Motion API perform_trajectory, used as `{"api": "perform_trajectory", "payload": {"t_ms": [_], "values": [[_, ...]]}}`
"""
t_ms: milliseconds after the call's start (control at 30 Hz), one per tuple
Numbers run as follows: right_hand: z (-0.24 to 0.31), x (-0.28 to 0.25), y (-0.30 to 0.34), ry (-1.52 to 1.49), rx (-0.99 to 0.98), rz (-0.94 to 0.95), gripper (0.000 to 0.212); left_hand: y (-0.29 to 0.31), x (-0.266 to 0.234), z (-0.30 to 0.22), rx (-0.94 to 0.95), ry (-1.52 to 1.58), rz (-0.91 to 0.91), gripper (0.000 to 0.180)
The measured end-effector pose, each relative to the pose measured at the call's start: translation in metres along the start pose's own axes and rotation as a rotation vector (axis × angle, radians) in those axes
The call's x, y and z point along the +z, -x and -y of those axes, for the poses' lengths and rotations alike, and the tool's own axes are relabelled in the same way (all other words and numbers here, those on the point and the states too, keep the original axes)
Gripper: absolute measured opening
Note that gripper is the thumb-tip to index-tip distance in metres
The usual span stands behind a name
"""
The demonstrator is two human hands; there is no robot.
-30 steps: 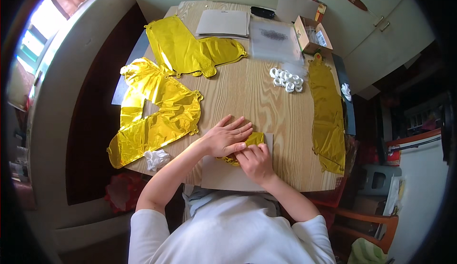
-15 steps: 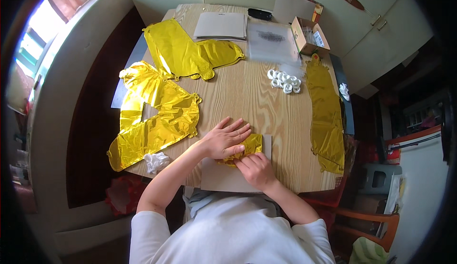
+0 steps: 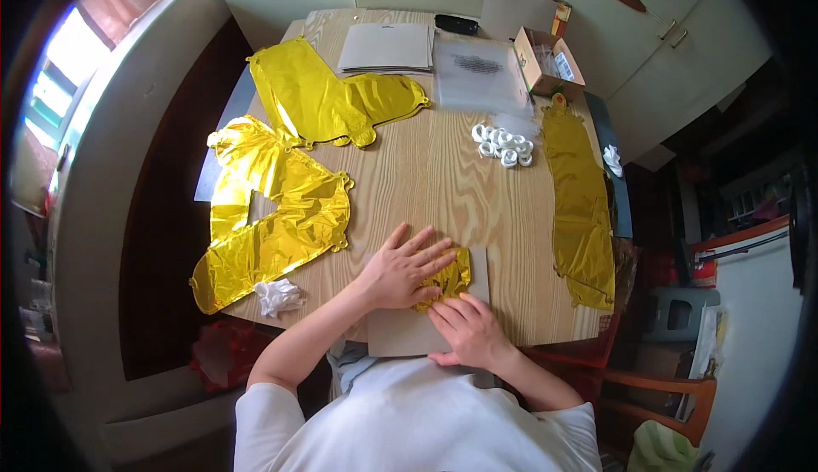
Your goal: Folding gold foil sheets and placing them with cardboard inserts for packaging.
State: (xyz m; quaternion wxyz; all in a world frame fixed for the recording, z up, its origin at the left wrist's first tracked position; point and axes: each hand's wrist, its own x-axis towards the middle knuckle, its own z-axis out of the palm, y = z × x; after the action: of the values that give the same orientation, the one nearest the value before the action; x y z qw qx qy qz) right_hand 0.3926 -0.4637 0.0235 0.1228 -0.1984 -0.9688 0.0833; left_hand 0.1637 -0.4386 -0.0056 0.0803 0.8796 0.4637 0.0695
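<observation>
Head view: the folded gold foil piece (image 3: 461,269) lies on the grey board (image 3: 405,333) at the near edge of the wood-grain worktop (image 3: 409,174). The left hand (image 3: 399,273) remains palm down over the foil's left part, fingers extended and spread, pressing without gripping. The right hand (image 3: 474,333) differs from the frame half a second earlier: its fingers, then curled together at the foil's near edge, are now straightened, with the thumb set apart toward the person; the fingertips rest at that same edge with nothing pinched visibly. Three larger gold foil shapes (image 3: 298,208) remain flat on the worktop, two left and one right; the white rings (image 3: 503,145) remain clustered beyond the hands.
</observation>
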Motion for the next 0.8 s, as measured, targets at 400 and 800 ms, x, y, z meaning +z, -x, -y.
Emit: {"api": "perform_trajectory", "payload": {"t_ms": [400,800], "values": [[-0.036,0.001,0.017,-0.279,0.076,-0.065,0.042,0.008,-0.001,-0.027,0.026,0.024,0.055,0.06],[-0.075,0.01,-0.014,-0.15,0.226,-0.108,0.044,0.005,-0.006,-0.025,-0.076,0.182,0.042,0.075]]}}
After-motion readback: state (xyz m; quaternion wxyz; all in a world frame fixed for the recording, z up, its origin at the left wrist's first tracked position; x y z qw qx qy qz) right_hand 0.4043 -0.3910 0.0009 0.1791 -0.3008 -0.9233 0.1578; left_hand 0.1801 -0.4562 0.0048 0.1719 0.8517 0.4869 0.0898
